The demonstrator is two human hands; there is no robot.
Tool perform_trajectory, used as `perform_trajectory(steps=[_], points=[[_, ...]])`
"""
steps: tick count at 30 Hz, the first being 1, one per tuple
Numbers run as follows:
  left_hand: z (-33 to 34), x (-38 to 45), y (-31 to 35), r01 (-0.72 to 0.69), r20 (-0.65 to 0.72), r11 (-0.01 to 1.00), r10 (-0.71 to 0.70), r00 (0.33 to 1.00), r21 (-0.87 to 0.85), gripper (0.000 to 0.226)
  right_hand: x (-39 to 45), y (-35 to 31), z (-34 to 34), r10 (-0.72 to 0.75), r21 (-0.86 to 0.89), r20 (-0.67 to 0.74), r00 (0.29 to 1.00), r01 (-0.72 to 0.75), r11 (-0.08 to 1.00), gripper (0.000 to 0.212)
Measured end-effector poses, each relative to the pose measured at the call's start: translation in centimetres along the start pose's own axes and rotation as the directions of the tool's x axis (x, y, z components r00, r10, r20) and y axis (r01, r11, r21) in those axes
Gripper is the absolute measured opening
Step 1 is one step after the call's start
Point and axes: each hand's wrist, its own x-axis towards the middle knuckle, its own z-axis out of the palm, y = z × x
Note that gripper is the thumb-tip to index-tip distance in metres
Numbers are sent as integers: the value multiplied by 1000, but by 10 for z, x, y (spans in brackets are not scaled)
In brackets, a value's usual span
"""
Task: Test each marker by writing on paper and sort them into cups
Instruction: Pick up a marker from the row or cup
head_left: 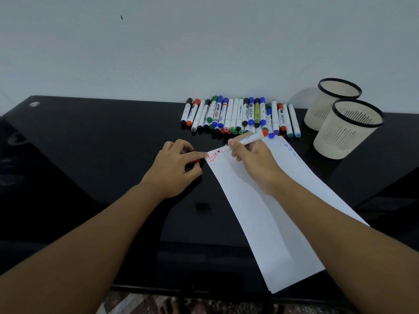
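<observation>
Now my right hand [254, 162] grips the red marker [247, 138]; my left hand [176, 166] pins the paper [260, 214] corner, pinching the cap [195, 161] — press lightly, short strokes.

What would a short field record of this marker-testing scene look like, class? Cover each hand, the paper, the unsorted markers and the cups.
right hand: holds a red marker, tip on the paper
left hand: index fingertip pins the paper's corner; curled fingers hold a red cap
paper: white sheet, red scribble at its far left corner, faint blue writing near its right edge
marker pile: capped, mixed colours, lying by the wall
cups: two, beige with black rims, right of the pile; no markers visible inside
table: glossy black
</observation>
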Motion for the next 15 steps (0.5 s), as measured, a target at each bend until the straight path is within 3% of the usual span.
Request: perform_trajectory(steps=[5, 11, 15], points=[[0, 0, 0, 2, 3, 1000, -2, 1000, 0, 47, -5, 8, 6, -39, -102, 37, 999, 43, 994, 28], [-1, 1, 0, 8, 12, 1000, -8, 1000, 11, 48, -5, 10, 10, -4, -194, 33, 999, 11, 981, 40], [0, 0, 0, 7, 7, 1000, -7, 1000, 13, 47, -6, 11, 10, -21, -213, 34, 999, 28, 977, 31]])
